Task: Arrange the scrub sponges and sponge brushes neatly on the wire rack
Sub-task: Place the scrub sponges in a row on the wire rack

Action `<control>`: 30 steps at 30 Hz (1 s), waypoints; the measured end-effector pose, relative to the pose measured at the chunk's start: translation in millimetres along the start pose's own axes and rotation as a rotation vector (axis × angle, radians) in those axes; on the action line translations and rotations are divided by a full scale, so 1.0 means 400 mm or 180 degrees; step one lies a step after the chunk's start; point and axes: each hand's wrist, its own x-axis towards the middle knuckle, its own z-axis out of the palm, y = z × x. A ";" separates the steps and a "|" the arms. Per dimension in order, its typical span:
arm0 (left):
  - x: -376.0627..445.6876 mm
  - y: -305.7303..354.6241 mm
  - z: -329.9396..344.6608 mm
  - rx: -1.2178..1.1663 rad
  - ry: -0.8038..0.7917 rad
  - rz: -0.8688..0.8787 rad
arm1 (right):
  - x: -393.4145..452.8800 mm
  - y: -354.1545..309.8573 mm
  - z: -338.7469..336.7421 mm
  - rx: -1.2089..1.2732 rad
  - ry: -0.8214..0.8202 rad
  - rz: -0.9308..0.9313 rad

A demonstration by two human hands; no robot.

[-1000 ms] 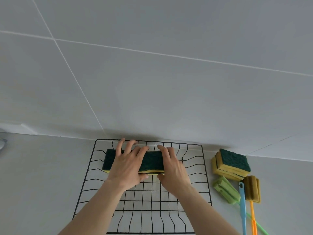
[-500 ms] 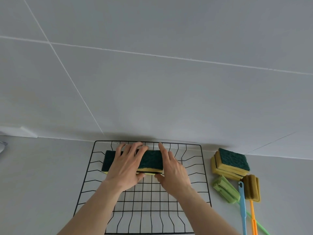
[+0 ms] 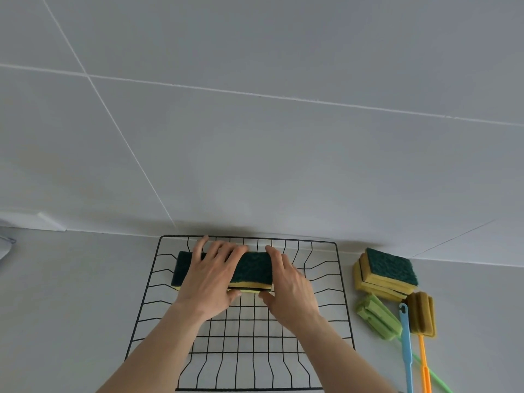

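A black wire rack (image 3: 344, 313) lies on the grey counter against the wall. Along its back edge sits a row of scrub sponges (image 3: 255, 269), dark green on top and yellow below. My left hand (image 3: 211, 275) lies flat over the middle of the row, thumb at the front edge. My right hand (image 3: 289, 285) presses against the row's right end, with its thumb at the front. To the right of the rack is a stack of scrub sponges (image 3: 387, 272), with sponge brushes in front: a green head (image 3: 378, 317), a mustard head (image 3: 421, 313) and a blue handle (image 3: 406, 344).
The tiled wall rises directly behind the rack. An orange handle (image 3: 424, 367) and a thin green handle (image 3: 435, 377) run towards the lower right edge. The front rows of the rack hold nothing. A pale object shows at the far left edge (image 3: 5, 245).
Both hands stay on the sponge row at the back of the rack. The left fingers have shifted slightly to the right; the sponges have barely moved.
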 end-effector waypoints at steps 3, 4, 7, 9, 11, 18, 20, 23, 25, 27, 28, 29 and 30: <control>-0.001 0.005 -0.006 -0.0007 -0.0017 -0.0018 | -0.005 0.006 -0.017 -0.0044 0.0049 -0.0035; -0.002 0.008 -0.009 -0.0010 -0.0013 -0.0020 | -0.008 0.008 -0.025 -0.0042 0.0082 -0.0042; -0.008 0.020 -0.028 -0.0013 0.0016 -0.0041 | -0.026 0.016 -0.053 -0.0006 0.0246 -0.0127; -0.013 0.032 -0.046 -0.0048 0.0078 -0.0086 | -0.043 0.024 -0.072 -0.0012 0.0404 -0.0193; -0.017 0.050 -0.069 -0.0097 0.0167 -0.0127 | -0.064 0.035 -0.094 -0.0059 0.0549 -0.0196; -0.007 0.146 -0.131 -0.0194 0.0300 -0.0008 | -0.147 0.117 -0.170 -0.0136 0.0639 0.0092; 0.005 0.190 -0.142 -0.0212 0.0257 0.0056 | -0.173 0.156 -0.195 -0.0169 0.0606 0.0166; 0.026 0.266 -0.146 -0.0267 0.0212 0.0142 | -0.208 0.222 -0.232 -0.0153 0.0587 0.0329; 0.043 0.319 -0.145 -0.0339 0.0185 0.0180 | -0.228 0.268 -0.255 -0.0121 0.0553 0.0453; 0.062 0.371 -0.141 -0.0413 0.0157 0.0246 | -0.243 0.315 -0.276 -0.0112 0.0528 0.0557; 0.073 0.396 -0.138 -0.0436 0.0140 0.0283 | -0.249 0.339 -0.287 -0.0107 0.0517 0.0593; 0.085 0.420 -0.134 -0.0456 0.0120 0.0315 | -0.254 0.362 -0.297 -0.0104 0.0497 0.0624; 0.098 0.443 -0.130 -0.0474 0.0100 0.0337 | -0.258 0.384 -0.306 -0.0105 0.0475 0.0654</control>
